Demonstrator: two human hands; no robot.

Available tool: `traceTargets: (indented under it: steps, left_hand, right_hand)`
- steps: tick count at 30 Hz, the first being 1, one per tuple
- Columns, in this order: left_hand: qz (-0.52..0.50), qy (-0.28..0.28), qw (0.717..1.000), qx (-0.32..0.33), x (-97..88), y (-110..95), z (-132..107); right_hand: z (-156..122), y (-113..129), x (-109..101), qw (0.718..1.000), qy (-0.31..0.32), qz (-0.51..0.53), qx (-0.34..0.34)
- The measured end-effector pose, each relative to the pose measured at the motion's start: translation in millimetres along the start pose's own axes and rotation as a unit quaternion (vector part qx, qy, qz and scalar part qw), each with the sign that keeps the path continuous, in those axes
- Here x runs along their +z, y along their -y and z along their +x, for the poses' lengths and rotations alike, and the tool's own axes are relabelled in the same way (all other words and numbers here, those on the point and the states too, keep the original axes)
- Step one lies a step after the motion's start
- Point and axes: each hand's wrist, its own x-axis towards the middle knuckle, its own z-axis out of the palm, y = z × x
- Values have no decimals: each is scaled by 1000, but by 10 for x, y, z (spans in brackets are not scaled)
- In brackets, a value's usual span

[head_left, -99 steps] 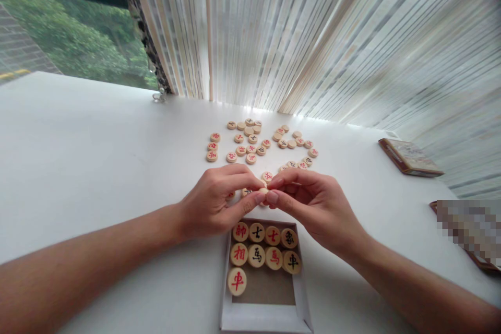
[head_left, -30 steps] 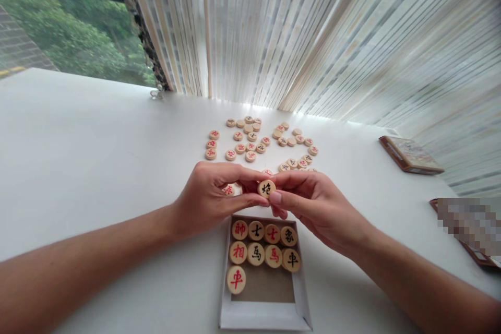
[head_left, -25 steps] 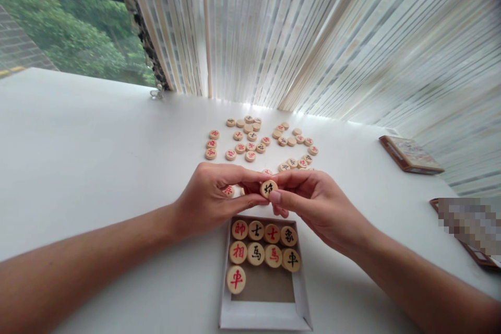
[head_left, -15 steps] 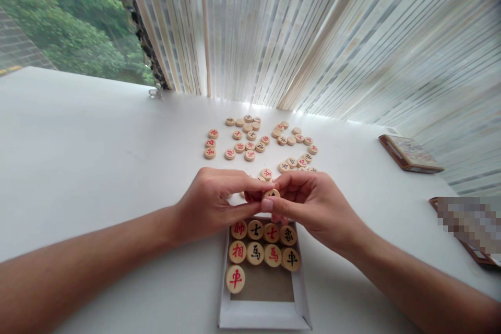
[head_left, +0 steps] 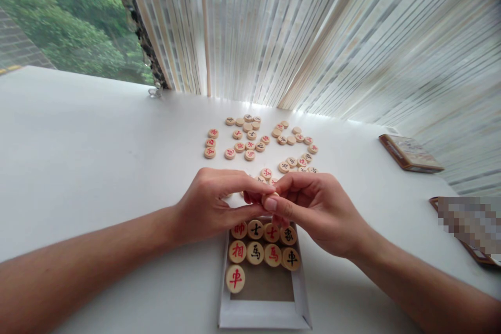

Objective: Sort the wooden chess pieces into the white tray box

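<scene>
My left hand (head_left: 219, 198) and my right hand (head_left: 313, 206) meet just above the far end of a shallow white box (head_left: 266, 315). Between their fingertips they pinch one round wooden Chinese chess piece (head_left: 271, 195), mostly covered by my right thumb, its marking out of sight. Inside the box, pieces lie face up in rows, among them a red-marked piece (head_left: 235, 278) alone in the nearest row and a black-marked piece (head_left: 290, 258) at the right. Brown box floor (head_left: 270, 284) shows beside the lone piece. My hands hide part of the box's far edge.
Beyond my hands, many loose chess pieces (head_left: 249, 155) are scattered over the white table (head_left: 117, 167), some face down. A flat brown box (head_left: 410, 154) lies at the right, with another partly blurred box (head_left: 465, 232) nearer. A striped curtain (head_left: 250, 26) hangs along the back.
The piece between my fingers has been turned, so its black marking no longer shows. My right hand has shifted very slightly; the pieces in the box have stayed put.
</scene>
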Motion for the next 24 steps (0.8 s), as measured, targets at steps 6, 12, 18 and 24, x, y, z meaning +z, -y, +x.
traceTargets:
  steps: [6,12,18,24]
  left_hand:
    - [1,-1,1000,21,-3,-3,9]
    - [19,7,999,48,-1,-18,21]
    - [10,6,999,30,2,0,0]
    - [-8,-1,1000,26,3,15,-8]
  right_hand:
    - [-7,-5,22,1000,-7,9,1]
    - [-7,-57,11,1000,-20,9,19]
    - [-22,2,2,1000,3,9,2]
    - [-13,23,-15,999,24,21,-7]
